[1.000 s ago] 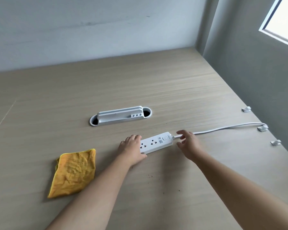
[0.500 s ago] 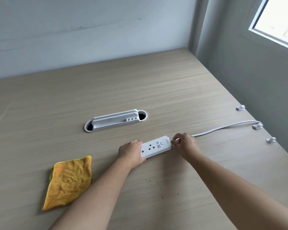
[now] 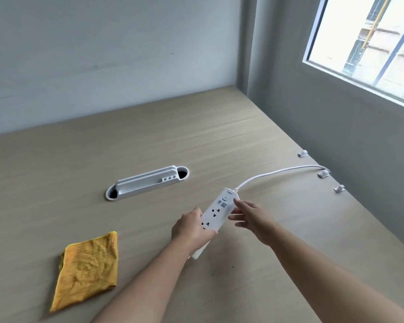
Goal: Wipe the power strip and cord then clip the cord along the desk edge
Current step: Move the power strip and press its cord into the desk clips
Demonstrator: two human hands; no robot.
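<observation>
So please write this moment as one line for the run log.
step: wiping not yet begun | left hand: holds power strip | right hand: open beside it | cloth: on desk, untouched | cord: at middle clip

L hand gripping, R hand beside it (fingers spread), both arms extended.

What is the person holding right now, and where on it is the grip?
The white power strip. The left hand grips its near end; the right hand touches the side with open fingers.

White pwr strip tilted, cord trailing right.
</observation>
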